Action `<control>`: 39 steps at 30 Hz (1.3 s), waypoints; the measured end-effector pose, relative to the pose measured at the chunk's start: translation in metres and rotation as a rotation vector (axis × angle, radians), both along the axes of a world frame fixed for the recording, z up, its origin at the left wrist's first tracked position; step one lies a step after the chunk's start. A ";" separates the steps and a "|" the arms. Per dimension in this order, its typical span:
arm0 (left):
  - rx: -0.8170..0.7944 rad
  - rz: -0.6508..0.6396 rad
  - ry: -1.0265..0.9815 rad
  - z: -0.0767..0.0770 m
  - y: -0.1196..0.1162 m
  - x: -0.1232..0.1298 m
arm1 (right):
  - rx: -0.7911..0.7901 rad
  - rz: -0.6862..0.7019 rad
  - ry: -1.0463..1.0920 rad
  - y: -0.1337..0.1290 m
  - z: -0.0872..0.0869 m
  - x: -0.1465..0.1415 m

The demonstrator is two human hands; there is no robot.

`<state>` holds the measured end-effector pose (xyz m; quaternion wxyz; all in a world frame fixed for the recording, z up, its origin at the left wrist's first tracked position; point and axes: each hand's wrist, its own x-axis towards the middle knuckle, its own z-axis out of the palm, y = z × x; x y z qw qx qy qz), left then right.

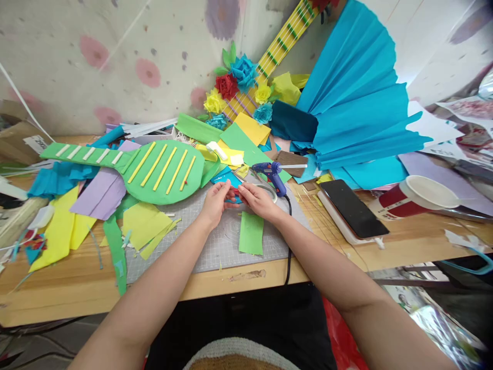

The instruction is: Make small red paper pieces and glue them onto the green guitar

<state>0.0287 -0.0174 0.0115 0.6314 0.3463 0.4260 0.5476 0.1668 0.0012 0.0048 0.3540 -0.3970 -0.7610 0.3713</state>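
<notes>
Over the grey cutting mat (213,257), my left hand (216,203) and my right hand (259,201) meet with fingers closed. Between their fingertips is a small piece of red paper (235,193), mostly hidden by the fingers. Just below lies a green paper rectangle (251,234). Right behind my right hand rests a blue glue gun (271,174) with a white glue stick in it. A green racket-shaped or guitar-shaped cutout (164,192) with yellow and white strips lies to the left.
Behind stand a yellow paper guitar (271,57) with paper flowers and a large blue pleated paper (358,87). At right are a phone (352,208) and a paper cup (414,198). Yellow paper scraps (144,226) lie left; the glue gun's black cord (289,241) crosses the front edge.
</notes>
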 end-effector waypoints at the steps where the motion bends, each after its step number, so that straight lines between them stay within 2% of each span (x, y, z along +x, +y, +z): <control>1: 0.024 -0.006 0.012 0.000 0.000 0.000 | -0.018 0.000 0.010 0.001 -0.002 0.000; 5: 0.083 -0.043 0.080 -0.001 0.000 0.000 | -0.052 -0.011 0.029 0.005 -0.007 0.000; 10: 0.027 0.031 0.123 -0.004 0.001 0.003 | -0.112 -0.014 0.043 0.002 -0.003 0.001; 18: 0.078 0.059 0.254 -0.010 0.004 0.003 | 0.019 -0.075 -0.101 0.003 -0.005 -0.002; 23: 0.079 0.048 0.180 -0.006 0.002 0.005 | -0.063 -0.069 -0.012 0.006 -0.009 -0.003; 28: 0.161 0.021 0.214 -0.004 0.000 0.005 | -0.104 -0.003 0.058 0.006 -0.008 -0.002; 31: 0.123 0.044 0.180 -0.006 0.002 0.003 | -0.076 -0.023 -0.002 0.005 -0.004 -0.001; 35: 0.017 0.001 0.061 -0.007 0.003 0.000 | 0.003 -0.156 -0.174 0.006 0.003 0.005; 39: 0.020 0.009 0.005 -0.006 0.002 -0.001 | 0.066 -0.176 -0.337 0.008 0.012 0.020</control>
